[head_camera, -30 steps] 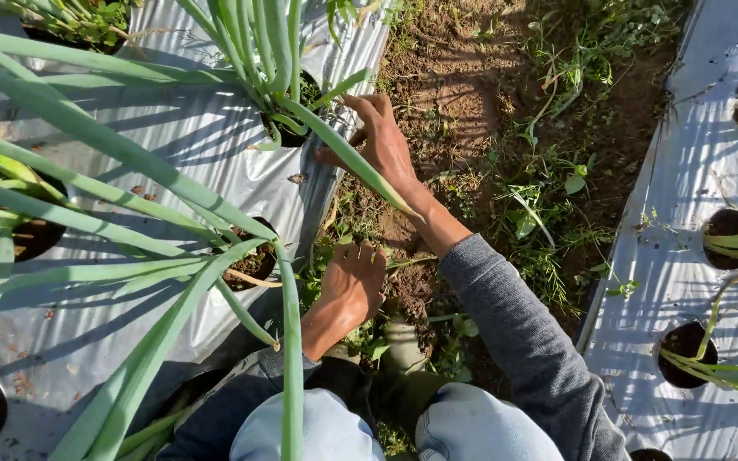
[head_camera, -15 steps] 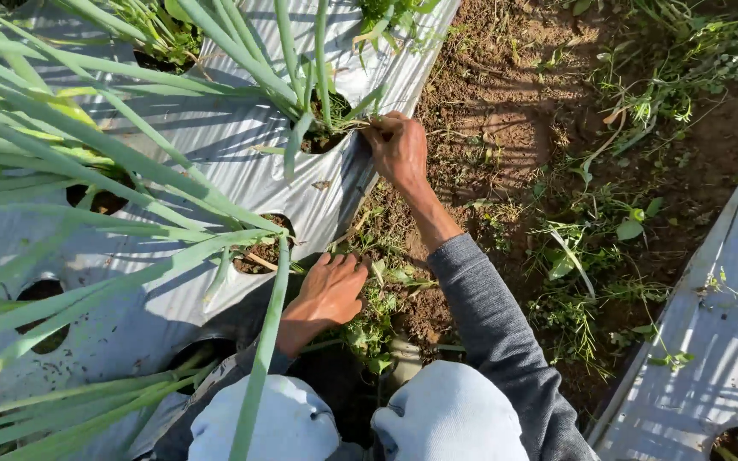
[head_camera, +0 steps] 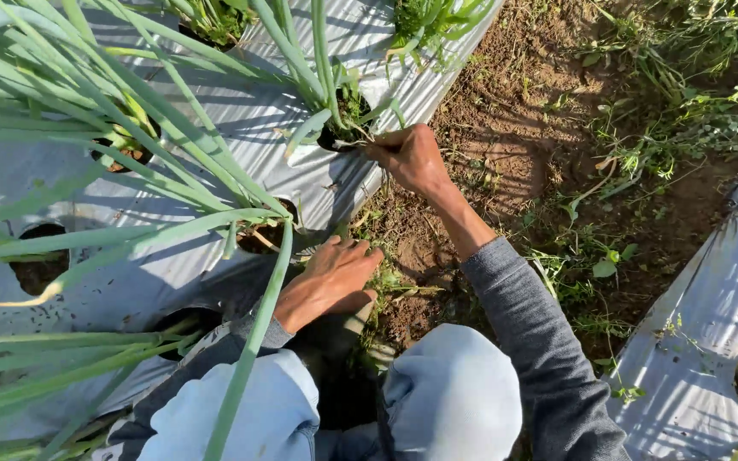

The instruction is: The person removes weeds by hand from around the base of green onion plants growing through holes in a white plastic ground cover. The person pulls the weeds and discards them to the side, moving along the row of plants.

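Silver mulch sheet [head_camera: 215,111] covers the bed at left, with long green onion leaves [head_camera: 130,128] arching over it. My left hand [head_camera: 330,277] rests palm down, fingers loosely spread, on weeds [head_camera: 390,282] at the sheet's near edge. Farther off, my right hand [head_camera: 412,158] pinches thin weed stems at the planting hole [head_camera: 339,132]. Bare soil [head_camera: 514,111] lies right.

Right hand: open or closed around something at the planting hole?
Closed. The right hand is curled at the edge of the hole, fingers pinched on thin plant bits; what exactly it grips cannot be told.
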